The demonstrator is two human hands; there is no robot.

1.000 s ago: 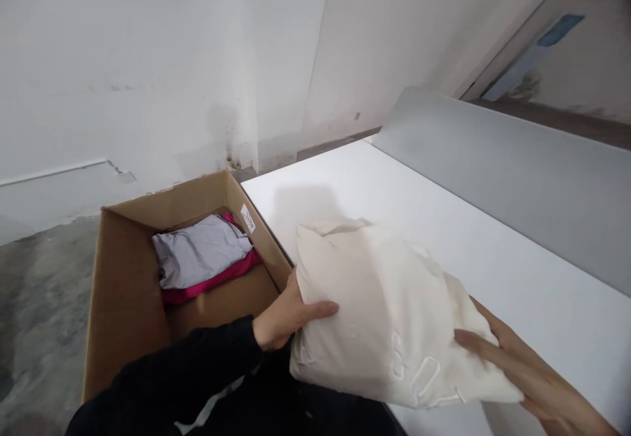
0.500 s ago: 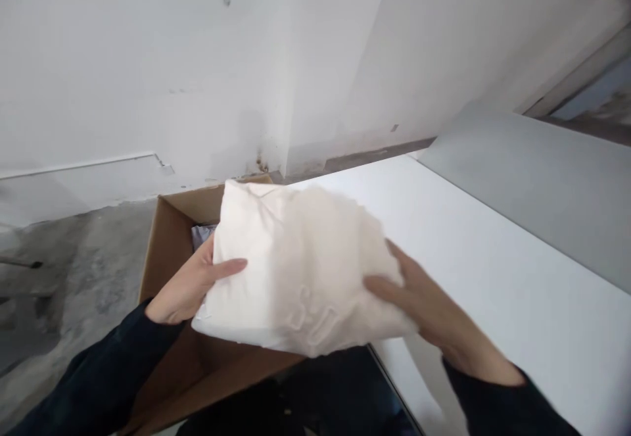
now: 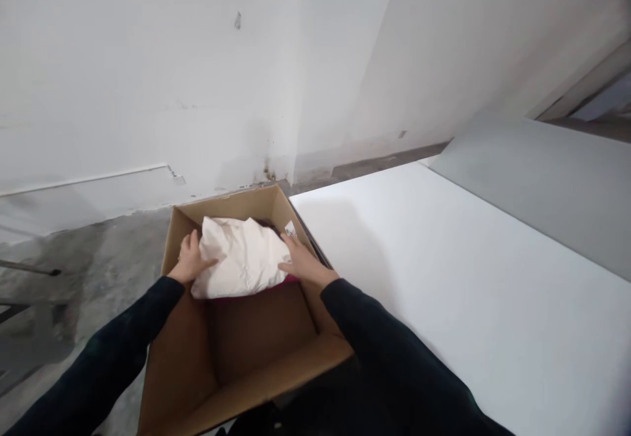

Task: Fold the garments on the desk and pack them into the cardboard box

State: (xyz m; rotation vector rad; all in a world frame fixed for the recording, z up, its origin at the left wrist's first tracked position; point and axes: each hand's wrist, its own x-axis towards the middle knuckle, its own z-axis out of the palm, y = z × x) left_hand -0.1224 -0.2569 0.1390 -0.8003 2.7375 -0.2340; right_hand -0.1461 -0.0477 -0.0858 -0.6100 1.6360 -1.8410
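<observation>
A folded cream-white cloth garment (image 3: 241, 258) with raised lettering lies inside an open cardboard box (image 3: 266, 370), toward its far end. My left hand (image 3: 191, 262) is at the garment's left edge, fingers spread beside it and the thumb over its top. At the right edge is my right hand (image 3: 300, 262), fingers apart, its thumb touching the cloth. Part of a magenta item (image 3: 292, 279) shows from under the garment. The garment's underside is hidden.
A white tabletop (image 3: 468, 278) adjoins the box on the right, with a grey panel (image 3: 542, 186) beyond it. Behind stands a white wall (image 3: 148, 81). Concrete floor (image 3: 113, 252) and a dark metal frame (image 3: 34, 317) are at the left.
The cream garment has gone from above the box and table edge down and away into the box, both hands moving with it. My left fingers, hidden before, now show spread beside it.
</observation>
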